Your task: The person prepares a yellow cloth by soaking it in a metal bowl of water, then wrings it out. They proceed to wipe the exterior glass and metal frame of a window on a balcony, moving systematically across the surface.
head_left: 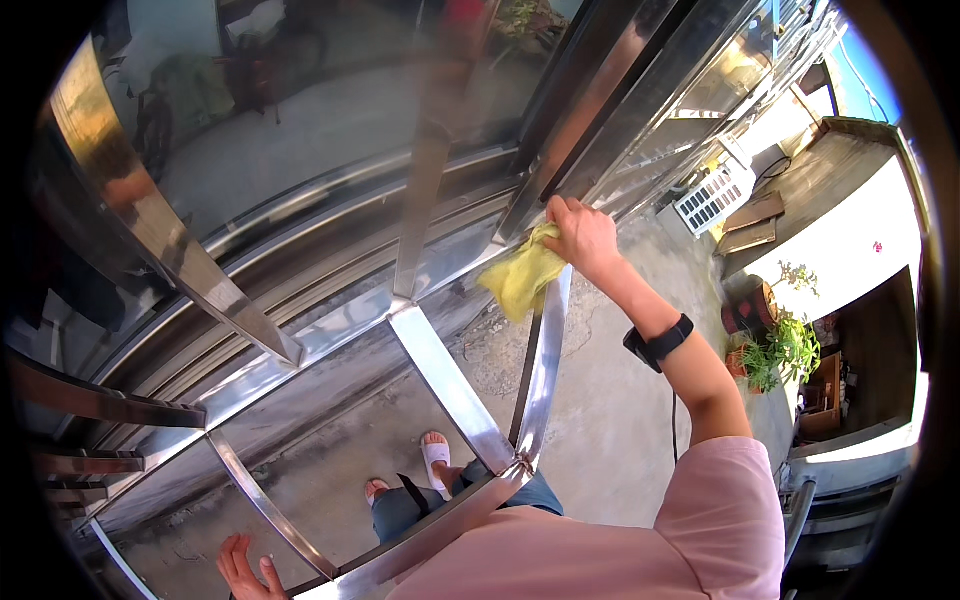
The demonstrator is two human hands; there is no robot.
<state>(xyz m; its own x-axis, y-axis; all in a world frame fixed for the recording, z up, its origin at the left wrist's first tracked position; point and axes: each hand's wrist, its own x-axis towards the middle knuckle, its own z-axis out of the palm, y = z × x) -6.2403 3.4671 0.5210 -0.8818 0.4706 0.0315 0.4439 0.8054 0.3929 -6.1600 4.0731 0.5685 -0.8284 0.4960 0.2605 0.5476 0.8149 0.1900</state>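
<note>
My right hand (583, 238) is closed on a yellow cloth (522, 277), up against the corner of a shiny metal window frame. The cloth hangs down from my fingers, over the upper end of a metal bar (547, 375). A black band (660, 343) circles my right wrist. Low on the left, my left hand (247, 570) has its fingers apart, beside a curved crossbar (270, 505) of the metal rack (440, 365); nothing shows in it. Its palm is partly cut off by the picture's lower edge.
Upright metal bars (190, 260) stand in front of dark window glass (330, 110). Below the rack is the concrete floor (620, 410), with my sandalled feet (435, 452) on it. Potted plants (785, 350) and a white slatted box (715, 195) are at the right.
</note>
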